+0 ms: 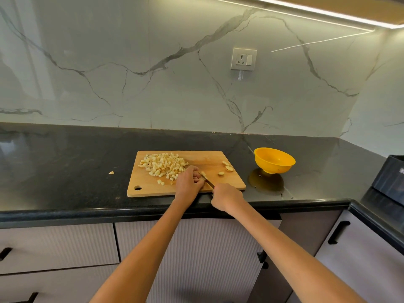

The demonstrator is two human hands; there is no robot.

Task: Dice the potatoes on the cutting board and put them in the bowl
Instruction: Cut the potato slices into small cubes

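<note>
A wooden cutting board [196, 159] lies on the black counter. A heap of diced potato [164, 164] covers its far left part. Three potato slices [227, 168] lie near its right edge. My left hand [189, 182] presses a small potato piece [203, 173] down on the board, fingers curled over it. My right hand [226, 196] grips the handle of a knife [207, 180] at the board's front edge, the blade lying against that piece. A yellow bowl [274, 160] stands empty on the counter to the right of the board.
One stray potato bit [111, 172] lies on the counter [65, 162] left of the board. A dark appliance [389, 178] sits at the far right. A wall socket [243, 59] is on the marble backsplash. Drawers and cabinet doors run below the counter edge.
</note>
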